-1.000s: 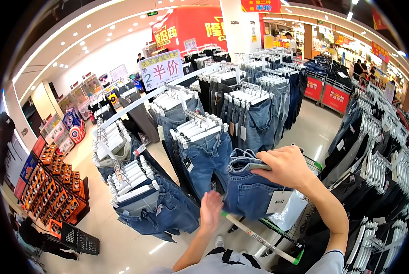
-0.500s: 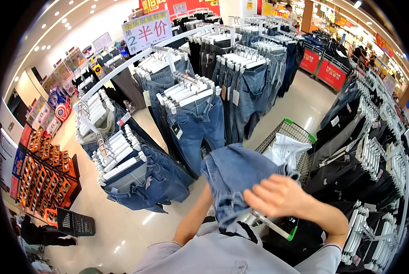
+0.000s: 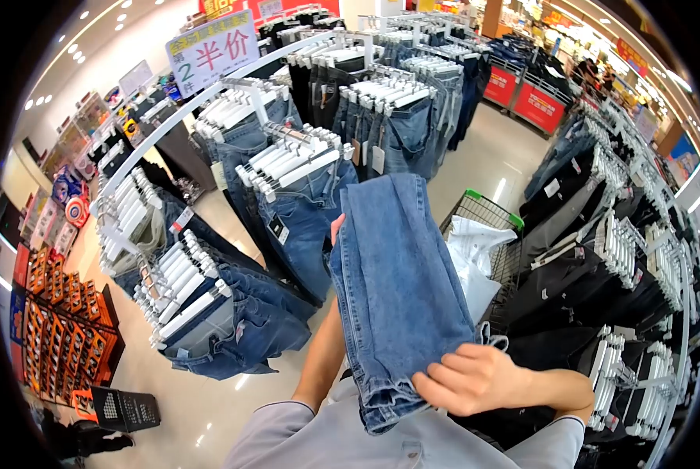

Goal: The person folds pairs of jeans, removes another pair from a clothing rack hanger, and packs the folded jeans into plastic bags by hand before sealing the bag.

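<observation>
A folded pair of blue jeans (image 3: 405, 281) is held up in front of my chest, its hem end low and near me. My right hand (image 3: 471, 381) is closed on the lower right edge of the jeans. At their upper left edge, only a bit of my left hand (image 3: 337, 228) shows, with its fingers hidden behind the denim. Just right of the jeans stands a shopping cart (image 3: 508, 262) with a white plastic-wrapped item (image 3: 472, 262) in it.
A rack of jeans (image 3: 307, 227) on white hangers stands ahead and left. Dark trousers (image 3: 561, 291) hang along the right. At the lower left are an orange display (image 3: 69, 328), a black basket (image 3: 135, 409) and a person in dark clothes (image 3: 80, 438).
The jeans have turned from a bundle above the cart handle to a long folded shape before my chest. My right hand has moved down to their lower edge. My left hand has gone behind them.
</observation>
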